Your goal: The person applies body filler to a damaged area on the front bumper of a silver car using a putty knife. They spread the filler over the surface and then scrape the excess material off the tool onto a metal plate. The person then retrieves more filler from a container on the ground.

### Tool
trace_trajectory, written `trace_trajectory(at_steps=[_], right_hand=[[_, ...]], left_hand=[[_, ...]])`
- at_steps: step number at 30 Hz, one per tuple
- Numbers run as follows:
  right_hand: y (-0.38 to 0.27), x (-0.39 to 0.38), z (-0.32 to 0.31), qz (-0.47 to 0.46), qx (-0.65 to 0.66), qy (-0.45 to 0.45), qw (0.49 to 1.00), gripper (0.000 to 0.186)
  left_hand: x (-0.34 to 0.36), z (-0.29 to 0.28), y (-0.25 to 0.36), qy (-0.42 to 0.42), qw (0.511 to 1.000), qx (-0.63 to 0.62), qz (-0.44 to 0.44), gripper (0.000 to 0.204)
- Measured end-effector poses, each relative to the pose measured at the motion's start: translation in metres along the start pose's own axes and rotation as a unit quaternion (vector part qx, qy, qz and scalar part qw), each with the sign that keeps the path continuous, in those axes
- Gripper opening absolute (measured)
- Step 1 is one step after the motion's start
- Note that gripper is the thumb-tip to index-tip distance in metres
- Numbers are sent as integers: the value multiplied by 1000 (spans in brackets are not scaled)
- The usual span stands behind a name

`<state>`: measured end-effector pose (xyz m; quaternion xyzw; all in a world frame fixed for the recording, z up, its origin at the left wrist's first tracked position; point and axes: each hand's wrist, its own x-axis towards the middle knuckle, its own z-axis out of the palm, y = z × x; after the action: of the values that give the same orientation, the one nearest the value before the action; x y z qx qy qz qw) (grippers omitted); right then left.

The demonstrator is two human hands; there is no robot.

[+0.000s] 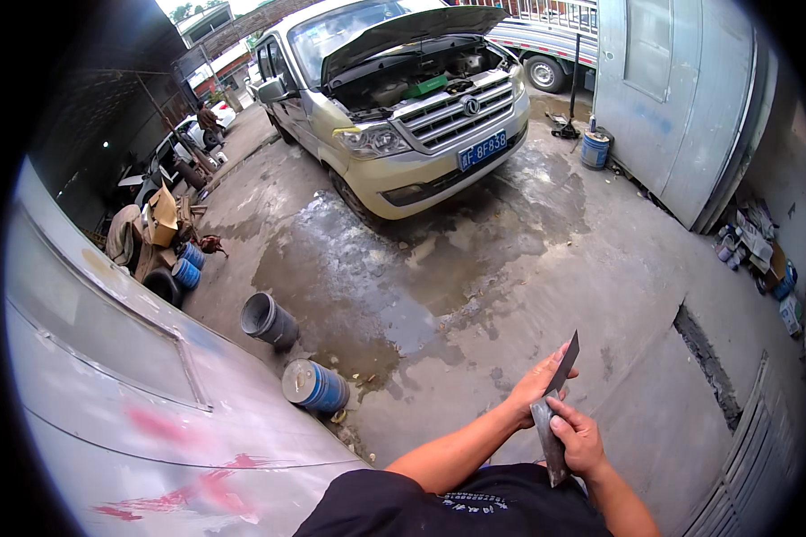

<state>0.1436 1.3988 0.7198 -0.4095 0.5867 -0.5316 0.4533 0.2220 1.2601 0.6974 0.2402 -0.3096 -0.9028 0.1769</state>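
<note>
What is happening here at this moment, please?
A person stands on a wet concrete yard and holds two flat metal blades. The left hand grips a dark blade that points up; the right hand presses a grey blade against it. Ahead, a pale van is parked with its hood open. A blue drum and a grey bucket lie on their sides beside a grey panel at the left.

Wet concrete yard (439, 268), grey metal door (681, 98)
</note>
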Motion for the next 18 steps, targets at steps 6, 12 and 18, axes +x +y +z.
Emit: trace_trajectory(at_steps=[6, 12, 18], right_hand=[[-8, 32, -14, -8, 114, 80, 990, 37], [-17, 34, -25, 13, 165, 100, 981, 38], [-39, 41, -42, -74, 177, 168, 967, 38]], left_hand=[[-9, 0, -6, -53, 998, -36, 8, 51], [-8, -22, 6, -134, 981, 133, -35, 54], [-23, -8, 12, -282, 948, -145, 11, 89]])
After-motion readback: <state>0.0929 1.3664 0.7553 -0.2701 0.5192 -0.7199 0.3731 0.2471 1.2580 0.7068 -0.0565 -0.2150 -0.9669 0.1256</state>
